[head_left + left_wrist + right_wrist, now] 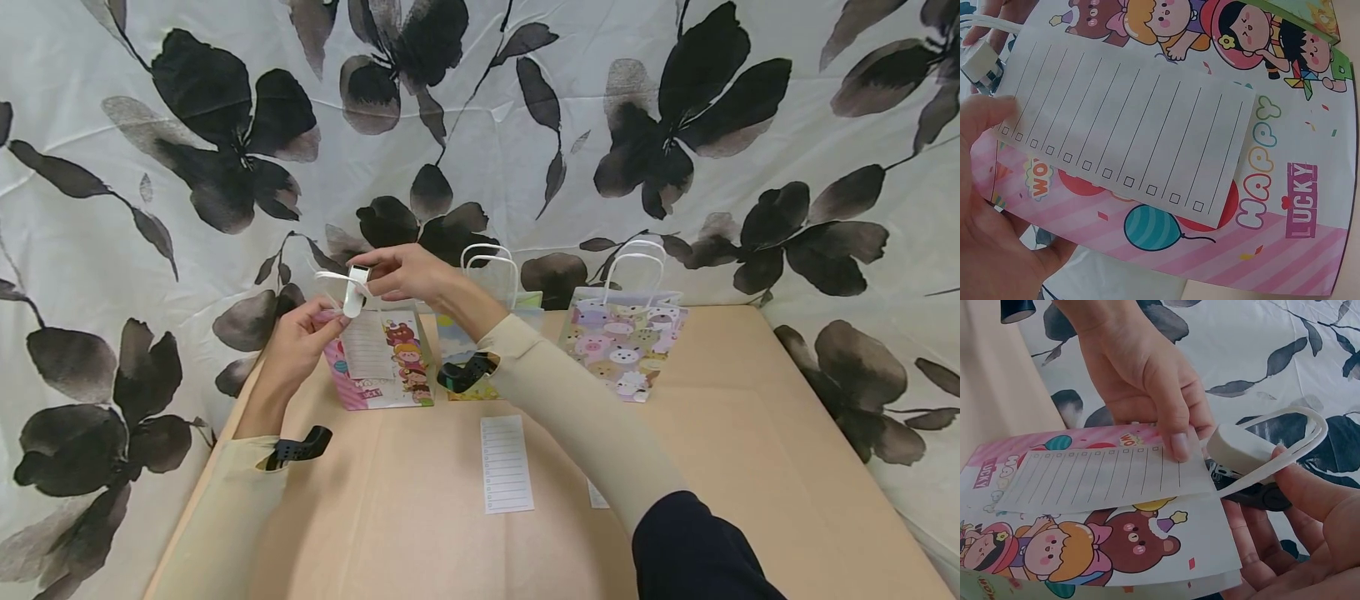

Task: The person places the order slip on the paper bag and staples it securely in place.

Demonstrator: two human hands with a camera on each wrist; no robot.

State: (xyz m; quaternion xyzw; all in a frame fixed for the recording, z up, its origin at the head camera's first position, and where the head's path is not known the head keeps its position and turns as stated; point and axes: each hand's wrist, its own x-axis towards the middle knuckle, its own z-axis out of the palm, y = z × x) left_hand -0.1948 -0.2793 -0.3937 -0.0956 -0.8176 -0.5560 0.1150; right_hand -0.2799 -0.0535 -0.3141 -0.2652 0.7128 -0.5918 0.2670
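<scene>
My left hand (300,346) pinches the top edge of a pink and white cartoon gift bag (1297,262) together with a lined checklist slip (1129,125), its thumb pressed on the slip. The slip lies against the bag's printed front. A small white and black stapler (1241,450) is in my right hand (401,273), thumb on the upper side and fingers beneath. Its jaws are at the bag's top edge, right by the slip's end. The bag's white handle (1300,440) loops past the stapler and the right thumb.
A blue and yellow gift bag (453,342) stands behind my right forearm, and a purple animal-print bag (630,350) stands farther right. One lined slip (507,464) lies on the table (750,467); another slip (597,496) is partly under the right sleeve. Floral cloth (525,125) hangs behind.
</scene>
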